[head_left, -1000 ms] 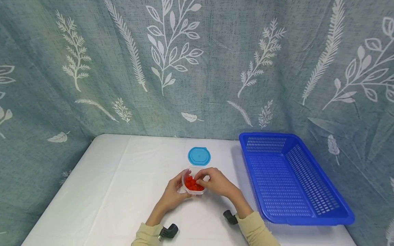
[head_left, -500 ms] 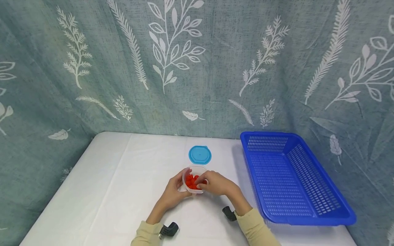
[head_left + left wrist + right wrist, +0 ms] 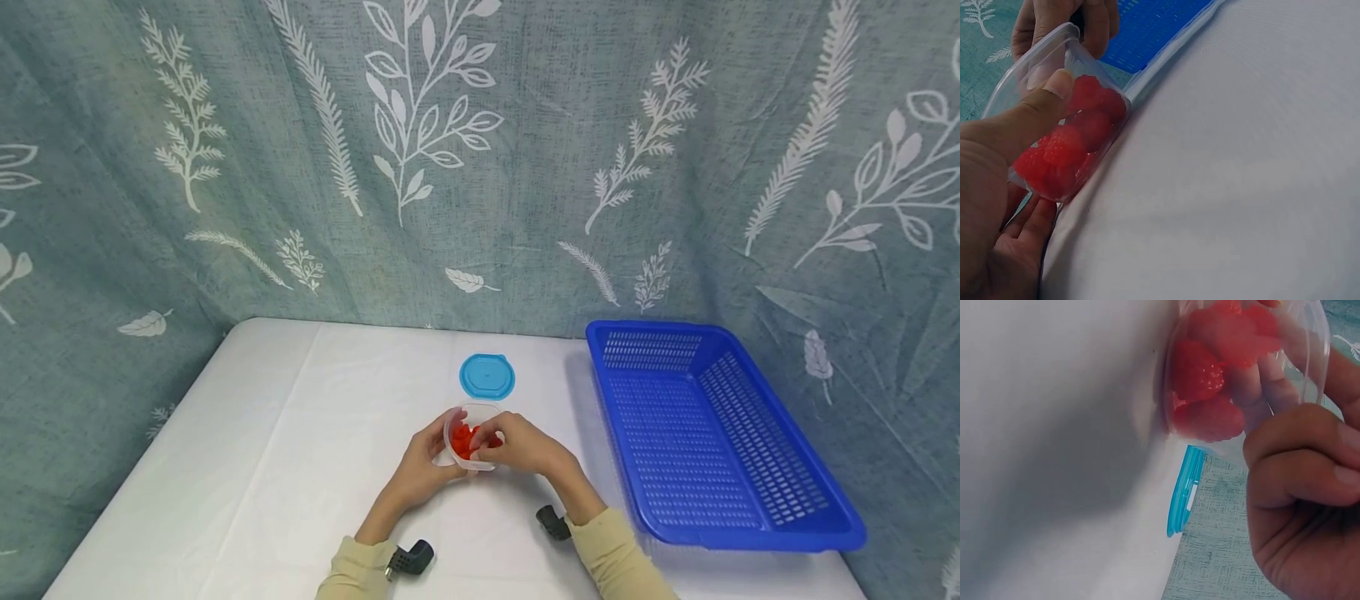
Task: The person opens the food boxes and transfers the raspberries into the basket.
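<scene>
My left hand (image 3: 424, 467) grips a small clear plastic container (image 3: 459, 457) from its left side; in the left wrist view its thumb (image 3: 1032, 115) lies along the wall. Several raspberries (image 3: 1066, 147) sit in the container, bright red. My right hand (image 3: 521, 444) reaches over the rim from the right, thumb and forefinger bent down among the berries. Whether the fingertips pinch a berry cannot be made out. In the right wrist view, the right hand's other fingers (image 3: 1300, 469) are curled outside the container wall, with raspberries (image 3: 1197, 375) showing through the plastic.
Behind the container, a round blue lid (image 3: 487, 377) lies flat on the white-covered table (image 3: 300, 433). A large blue plastic basket (image 3: 693, 450) stands on the right, close to the right forearm. A green leaf-patterned curtain (image 3: 525, 167) hangs behind the table.
The right hand's fingers have dipped deeper into the container and shifted slightly left among the raspberries. The left hand keeps its grip on the container in the same place.
</scene>
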{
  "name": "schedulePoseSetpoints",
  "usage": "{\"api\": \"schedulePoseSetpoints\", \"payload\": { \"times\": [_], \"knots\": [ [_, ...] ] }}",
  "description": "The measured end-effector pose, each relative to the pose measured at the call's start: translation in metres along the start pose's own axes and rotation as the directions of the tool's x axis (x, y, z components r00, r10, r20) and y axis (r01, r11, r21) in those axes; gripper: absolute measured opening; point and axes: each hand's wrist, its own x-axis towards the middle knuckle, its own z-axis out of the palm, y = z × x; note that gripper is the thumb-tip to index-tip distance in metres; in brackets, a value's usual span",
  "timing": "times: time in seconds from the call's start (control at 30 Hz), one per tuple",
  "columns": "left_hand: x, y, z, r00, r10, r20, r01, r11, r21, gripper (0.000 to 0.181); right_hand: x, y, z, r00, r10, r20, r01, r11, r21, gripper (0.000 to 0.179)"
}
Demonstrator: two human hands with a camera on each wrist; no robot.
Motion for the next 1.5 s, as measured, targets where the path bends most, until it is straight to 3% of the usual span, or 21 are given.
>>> {"api": "schedulePoseSetpoints", "payload": {
  "times": [0.47,0.8,1.1,1.5],
  "knots": [
    [0.004,0.001,0.001,1.0,-0.012,-0.01,0.012,1.0,0.02,0.087,-0.003,0.004,0.0,0.995,-0.079,-0.064,0.079,0.997,-0.01,0.007],
    [0.002,0.001,0.003,1.0,0.003,-0.022,-0.002,1.0,0.025,0.084,-0.008,0.004,0.005,0.993,-0.058,-0.107,0.055,0.998,-0.03,0.012],
    [0.001,0.002,0.003,1.0,-0.021,-0.017,0.021,1.0,-0.014,0.086,-0.011,0.007,0.01,0.986,-0.035,-0.164,0.03,0.999,-0.029,0.017],
    [0.0,0.004,0.002,1.0,-0.025,-0.013,0.025,1.0,-0.001,0.088,-0.02,0.001,0.011,0.95,0.008,-0.311,0.013,0.998,0.065,0.017]
  ]
}}
